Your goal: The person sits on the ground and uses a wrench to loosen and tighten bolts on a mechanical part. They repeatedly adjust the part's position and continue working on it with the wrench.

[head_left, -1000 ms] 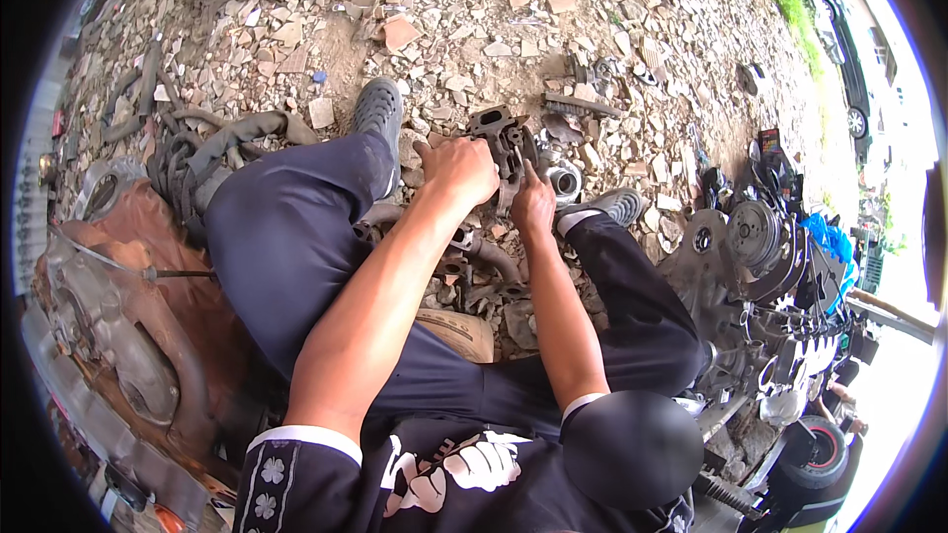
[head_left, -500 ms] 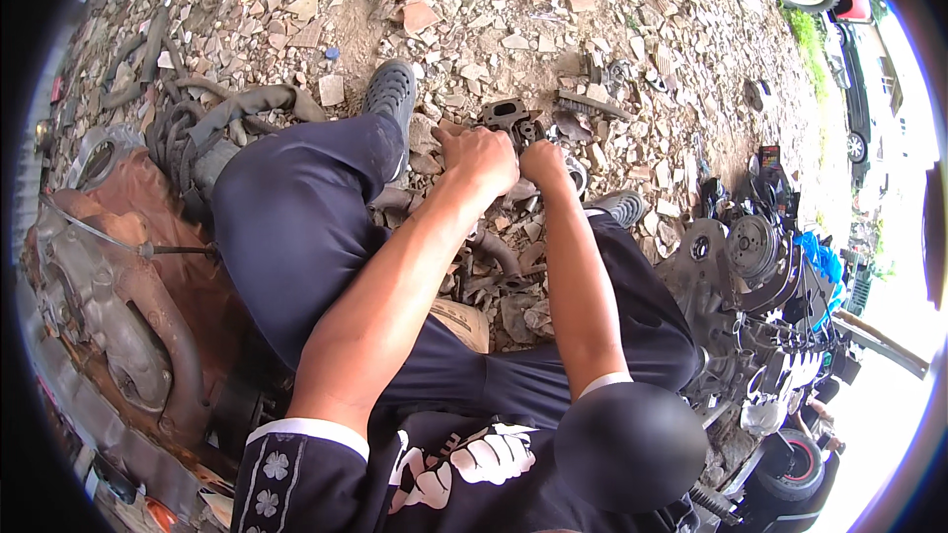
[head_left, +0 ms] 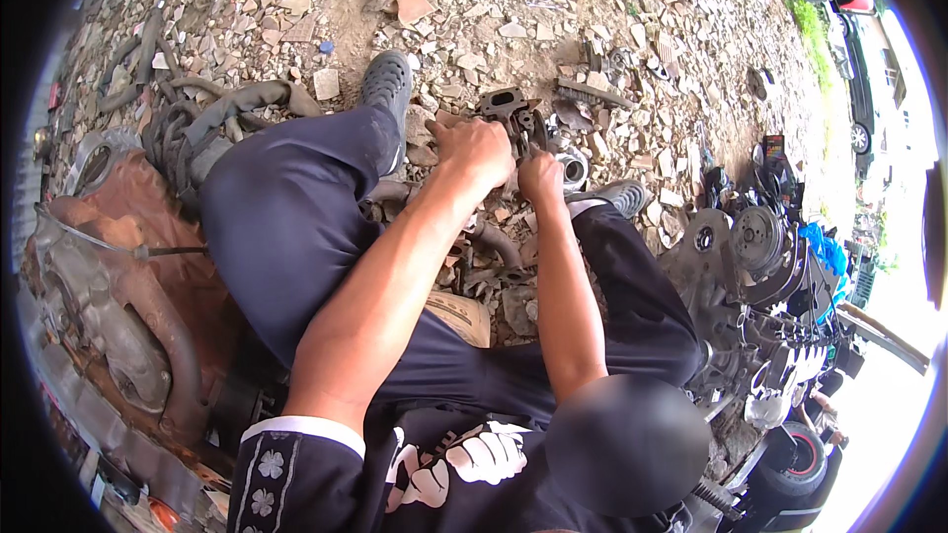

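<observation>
A dark metal engine part with a flange and a rectangular opening (head_left: 504,100) stands on the stony ground between my feet. Against its left side, my left hand (head_left: 476,154) is closed, thumb stuck out to the left; what its fingers grip is hidden beneath them. Just right of it, my right hand (head_left: 541,179) is closed around the lower end of a dark, narrow metal piece (head_left: 534,130) that rises against the engine part. Its kind is too small to tell. A round, silvery metal housing (head_left: 573,172) with a ring-shaped mouth sits beside my right hand.
Curved rusty pipes (head_left: 497,245) lie between my legs. To my left are old hoses (head_left: 259,97) and a large engine casting (head_left: 114,321). A greasy engine with pulleys (head_left: 758,240) stands at my right, and a brush-like strip (head_left: 595,94) lies ahead on rubble.
My right hand has shifted slightly down and left, showing more of the dark narrow piece and the round housing. My left hand stays by the engine part, and the view has moved slightly.
</observation>
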### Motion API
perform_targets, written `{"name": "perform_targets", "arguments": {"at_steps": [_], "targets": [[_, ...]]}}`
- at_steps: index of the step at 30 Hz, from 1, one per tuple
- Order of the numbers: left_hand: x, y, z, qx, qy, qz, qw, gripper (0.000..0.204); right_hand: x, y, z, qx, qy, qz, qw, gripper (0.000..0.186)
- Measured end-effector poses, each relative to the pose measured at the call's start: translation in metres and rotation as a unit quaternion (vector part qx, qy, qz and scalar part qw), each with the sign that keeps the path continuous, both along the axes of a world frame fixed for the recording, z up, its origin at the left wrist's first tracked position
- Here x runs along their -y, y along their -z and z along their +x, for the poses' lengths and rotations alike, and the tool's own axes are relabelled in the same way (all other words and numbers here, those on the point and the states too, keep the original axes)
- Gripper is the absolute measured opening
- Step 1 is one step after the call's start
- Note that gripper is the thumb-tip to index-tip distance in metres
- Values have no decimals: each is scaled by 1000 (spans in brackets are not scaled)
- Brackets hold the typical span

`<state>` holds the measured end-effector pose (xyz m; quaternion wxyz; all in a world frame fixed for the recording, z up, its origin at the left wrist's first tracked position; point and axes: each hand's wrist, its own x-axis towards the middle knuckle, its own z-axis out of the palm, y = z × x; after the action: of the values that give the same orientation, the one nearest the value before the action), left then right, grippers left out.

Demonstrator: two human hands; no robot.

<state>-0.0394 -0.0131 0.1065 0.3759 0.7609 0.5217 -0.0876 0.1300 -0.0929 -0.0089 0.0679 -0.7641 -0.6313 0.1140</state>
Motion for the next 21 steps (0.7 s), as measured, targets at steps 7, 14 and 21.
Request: {"name": "perform_targets", "arguments": {"at_steps": [7, 14, 21], "targets": [[4, -6, 5, -4, 11, -9, 1000, 36, -33, 31, 14, 36, 27, -172, 984, 29], [2, -9, -3, -24, 6, -31, 999, 34, 4, 15, -11, -48, 113, -41, 992, 30], [6, -16, -1, -34, 11, -30, 999, 36, 88, 80, 34, -124, 92, 76, 985, 42]]}}
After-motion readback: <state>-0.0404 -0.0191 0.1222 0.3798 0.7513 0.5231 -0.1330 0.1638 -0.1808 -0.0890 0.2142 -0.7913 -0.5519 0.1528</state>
